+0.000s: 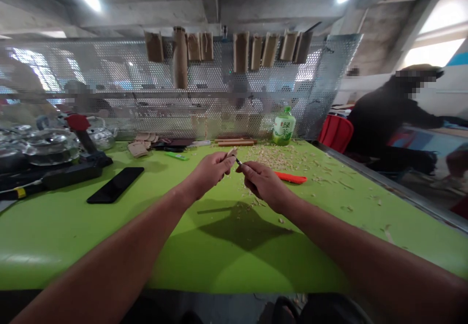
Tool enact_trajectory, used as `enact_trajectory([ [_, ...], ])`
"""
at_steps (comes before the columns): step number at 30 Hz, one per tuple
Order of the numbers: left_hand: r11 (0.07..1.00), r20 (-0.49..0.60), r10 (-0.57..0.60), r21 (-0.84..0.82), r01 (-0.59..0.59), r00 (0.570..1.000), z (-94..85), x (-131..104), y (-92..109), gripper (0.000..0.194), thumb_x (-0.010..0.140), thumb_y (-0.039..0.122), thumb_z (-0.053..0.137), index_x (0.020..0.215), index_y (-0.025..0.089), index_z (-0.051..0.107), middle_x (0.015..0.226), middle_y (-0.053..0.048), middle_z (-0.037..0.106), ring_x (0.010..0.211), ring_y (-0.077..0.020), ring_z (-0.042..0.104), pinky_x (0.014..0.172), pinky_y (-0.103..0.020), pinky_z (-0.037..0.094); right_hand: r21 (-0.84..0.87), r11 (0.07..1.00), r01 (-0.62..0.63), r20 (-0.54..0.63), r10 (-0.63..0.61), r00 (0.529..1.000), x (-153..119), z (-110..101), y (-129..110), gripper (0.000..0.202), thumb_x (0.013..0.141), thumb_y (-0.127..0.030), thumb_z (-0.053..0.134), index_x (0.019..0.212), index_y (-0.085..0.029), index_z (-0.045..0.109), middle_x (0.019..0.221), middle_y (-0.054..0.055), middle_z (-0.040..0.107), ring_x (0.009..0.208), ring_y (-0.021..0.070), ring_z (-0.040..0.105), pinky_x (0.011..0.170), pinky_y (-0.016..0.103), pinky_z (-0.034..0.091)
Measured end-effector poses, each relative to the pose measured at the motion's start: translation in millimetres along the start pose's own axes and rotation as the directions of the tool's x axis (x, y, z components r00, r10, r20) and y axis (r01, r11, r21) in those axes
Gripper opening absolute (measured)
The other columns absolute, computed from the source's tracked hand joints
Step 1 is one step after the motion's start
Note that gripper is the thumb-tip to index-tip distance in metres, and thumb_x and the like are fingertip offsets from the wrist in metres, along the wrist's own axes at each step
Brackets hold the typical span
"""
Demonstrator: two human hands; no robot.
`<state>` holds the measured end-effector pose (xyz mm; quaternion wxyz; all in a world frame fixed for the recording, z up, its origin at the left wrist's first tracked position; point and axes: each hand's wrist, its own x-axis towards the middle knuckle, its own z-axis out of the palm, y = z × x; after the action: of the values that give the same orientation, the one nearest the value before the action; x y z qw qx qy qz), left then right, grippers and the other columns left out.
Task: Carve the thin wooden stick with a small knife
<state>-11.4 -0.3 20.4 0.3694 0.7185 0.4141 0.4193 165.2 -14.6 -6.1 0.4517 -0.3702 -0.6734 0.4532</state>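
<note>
Beige, wood-like small piece (233, 152) pinched over the green desk (164, 260), a slim dark tool (238, 162) against or just beside it.
Up at the middle, the left hand (204, 175) has its thumb and fingers closed on the piece, nearly hiding it; the right hand (266, 183) is curled around the tool, fingers gathered close, no gap showing. I'd judge the piece light and stiff, dry rather than slippery, perhaps apt to chip where thin, so a pinch on its thicker part looks best; the tool seems rigid, best held along its shaft. Pale shavings (288, 160) lie beyond, an orange-red object (292, 178) right of the hands.
</note>
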Motion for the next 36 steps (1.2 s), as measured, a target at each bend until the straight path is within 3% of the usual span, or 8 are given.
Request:
enact_trajectory([
  [3,0.979,-0.037,0.058,0.195,-0.049,0.998,-2.8,0.2,0.5,0.04,0.084,0.053,0.056,0.067,0.017,0.049,0.058,0.003,0.043,0.051,-0.008,0.034,0.048,-0.023,0.024,0.013,1.0,-0.019,-0.019,0.019,1.0,-1.6,0.0,0.2,0.031,0.092,-0.05,0.048,0.081,-0.021,0.049,0.048,-0.01,0.038,0.036,0.0055,0.026,0.037,0.021,0.021],
  [6,0.96,-0.022,0.057,0.276,-0.048,0.998,-4.2,0.1,0.8,0.042,0.085,0.055,0.054,0.067,0.017,0.051,0.059,0.002,0.045,0.054,-0.0093,0.036,0.051,-0.024,0.026,-0.002,0.999,-0.037,0.0,0.037,0.999,-3.2,0.3,0.0,0.034,0.091,-0.052,0.047,0.079,-0.021,0.05,0.047,-0.009,0.04,0.034,0.0063,0.03,0.034,0.021,0.023],
  [10,0.956,-0.021,0.05,0.291,-0.042,0.999,-4.2,-0.3,1.8,0.043,0.083,0.056,0.056,0.065,0.017,0.047,0.059,0.003,0.041,0.055,-0.0092,0.033,0.051,-0.024,0.024,-0.015,0.997,-0.069,0.016,0.07,0.997,-3.7,1.5,0.7,0.035,0.091,-0.053,0.047,0.078,-0.021,0.052,0.045,-0.009,0.038,0.033,0.0076,0.03,0.034,0.022,0.027],
  [14,0.959,-0.038,0.047,0.283,-0.034,0.998,-3.8,-1.8,5.6,0.043,0.083,0.055,0.057,0.064,0.018,0.044,0.057,0.005,0.034,0.053,-0.0088,0.028,0.05,-0.025,0.02,-0.011,0.998,-0.055,-0.023,0.055,0.998,-4.1,3.4,0.4,0.035,0.09,-0.053,0.048,0.077,-0.02,0.051,0.047,-0.009,0.036,0.037,0.0064,0.027,0.037,0.021,0.022],
  [20,0.947,-0.025,0.104,0.308,-0.092,0.994,-2.5,-2.8,6.9,0.045,0.083,0.054,0.058,0.062,0.018,0.041,0.057,0.004,0.034,0.054,-0.009,0.028,0.051,-0.025,0.019,-0.144,0.99,-0.01,-0.052,0.003,0.999,-5.8,3.7,-1.4,0.04,0.09,-0.056,0.047,0.073,-0.02,0.049,0.051,-0.007,0.041,0.04,0.0064,0.031,0.04,0.022,0.023],
  [25,0.952,-0.044,0.105,0.292,-0.088,0.993,-1.0,-2.1,4.2,0.041,0.081,0.052,0.061,0.062,0.017,0.05,0.057,0.003,0.042,0.055,-0.0096,0.034,0.052,-0.024,0.023,-0.15,0.989,-0.008,-0.001,0.008,1.0,-6.2,4.0,-1.7,0.033,0.093,-0.051,0.044,0.08,-0.022,0.049,0.05,-0.009,0.04,0.038,0.0076,0.034,0.04,0.022,0.027],
  [29,0.955,0.005,0.082,0.286,-0.08,0.997,-0.1,-2.7,4.1,0.041,0.085,0.053,0.055,0.068,0.015,0.058,0.06,0.002,0.049,0.057,-0.0107,0.039,0.053,-0.024,0.027,-0.14,0.99,-0.011,-0.007,0.01,1.0,-5.7,6.2,-1.1,0.032,0.093,-0.049,0.045,0.076,-0.022,0.045,0.051,-0.008,0.043,0.039,0.0077,0.037,0.041,0.022,0.029],
  [36,0.938,-0.065,0.087,0.341,-0.06,0.994,-0.7,-0.9,1.3,0.045,0.082,0.054,0.058,0.06,0.018,0.042,0.056,0.005,0.033,0.052,-0.0087,0.027,0.05,-0.026,0.016,-0.014,1.0,-0.025,-0.026,0.024,0.999,-5.5,7.1,1.4,0.031,0.091,-0.048,0.048,0.074,-0.022,0.043,0.049,-0.01,0.038,0.038,0.0058,0.027,0.04,0.022,0.022],
])
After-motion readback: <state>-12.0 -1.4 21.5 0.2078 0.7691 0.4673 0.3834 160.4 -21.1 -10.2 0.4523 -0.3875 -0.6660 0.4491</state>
